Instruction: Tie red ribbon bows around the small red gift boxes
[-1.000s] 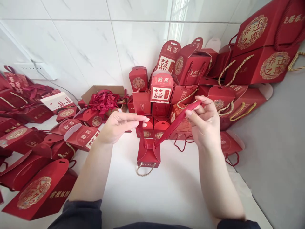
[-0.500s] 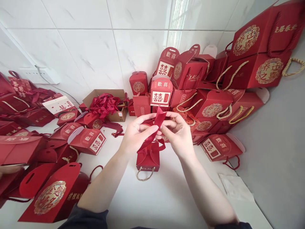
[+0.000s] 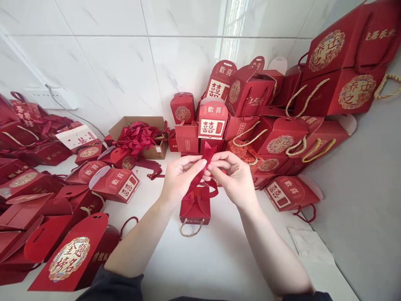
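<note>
Both hands meet above a small red gift box (image 3: 194, 209) with a twisted gold cord handle toward me. A dark red ribbon (image 3: 205, 165) is pinched between the fingers, one end pointing up and the rest trailing to the box's top. My left hand (image 3: 179, 179) grips the ribbon with thumb and bent fingers. From the other side, my right hand (image 3: 233, 177) pinches the same ribbon, thumb against fingertips. A ribbon loop shows by the box's upper right, and the fingers hide the ribbon's middle.
A cardboard box (image 3: 163, 148) full of red ribbons stands at the wall. Stacked red gift boxes (image 3: 280, 142) rise on the right; more boxes (image 3: 115, 184) crowd the left. A white tissue (image 3: 310, 242) lies near the right edge. A socket strip (image 3: 50, 98) is on the wall.
My hands have shifted slightly, still pinching the ribbon, whose upper end leans further left. At the far left, another person's hand has left the view and a red box there has moved.
</note>
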{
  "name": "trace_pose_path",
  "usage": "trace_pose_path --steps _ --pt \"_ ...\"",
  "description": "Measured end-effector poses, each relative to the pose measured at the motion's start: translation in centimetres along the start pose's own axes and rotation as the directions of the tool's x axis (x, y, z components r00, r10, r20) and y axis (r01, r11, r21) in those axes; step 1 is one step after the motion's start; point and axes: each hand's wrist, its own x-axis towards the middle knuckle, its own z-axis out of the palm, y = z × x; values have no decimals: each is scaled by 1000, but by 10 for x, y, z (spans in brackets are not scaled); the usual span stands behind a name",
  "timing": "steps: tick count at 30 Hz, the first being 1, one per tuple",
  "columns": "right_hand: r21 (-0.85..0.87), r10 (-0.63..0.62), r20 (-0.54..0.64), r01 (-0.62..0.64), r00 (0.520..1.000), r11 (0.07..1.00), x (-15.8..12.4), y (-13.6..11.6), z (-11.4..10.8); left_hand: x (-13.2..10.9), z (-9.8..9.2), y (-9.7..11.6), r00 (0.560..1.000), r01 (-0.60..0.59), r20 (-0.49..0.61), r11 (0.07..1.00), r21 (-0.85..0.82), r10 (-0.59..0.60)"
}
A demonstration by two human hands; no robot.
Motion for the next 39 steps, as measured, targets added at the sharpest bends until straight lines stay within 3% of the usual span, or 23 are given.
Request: trace_pose_path --steps 4,10,13,15,18,21,23,25,29,36,39 --pt "-13 -4 21 4 1000 1000 0 -2 1 0 0 0 999 -30 -17 999 28 31" --pt "-106 -163 -42 158 986 982 0 -6 1 -1 -2 -1 994 -110 21 986 127 108" --pt "-180 -238 -64 224 969 958 0 -13 0 1 -6 2 973 -229 95 941 249 212" --pt "-177 -264 -55 251 963 952 1 -21 0 6 -12 1 953 -270 210 930 251 220" --pt "-132 -274 -14 270 962 954 5 -36 1 16 -23 -9 891 -180 440 976 120 110" --pt "-124 -293 -5 290 956 949 11 -47 1 22 -34 -28 762 -10 646 997 74 -40" --pt "-141 -312 -2 309 950 941 15 -49 -1 22 -42 -39 684 18 723 993 116 -97" --pt "-159 -328 0 324 945 933 19 -48 -3 22 -51 -46 653 -13 749 987 161 -113" --pt "-151 -345 -13 340 938 928 24 -43 -8 20 -63 -49 641 -84 754 963 257 -145" --pt "-168 -349 -7 343 937 924 26 -43 -14 22 -70 -53 587 -233 800 920 316 -126" --pt "-156 -347 -3 342 938 927 27 -43 -16 21 -68 -60 608 -284 787 896 341 -107"
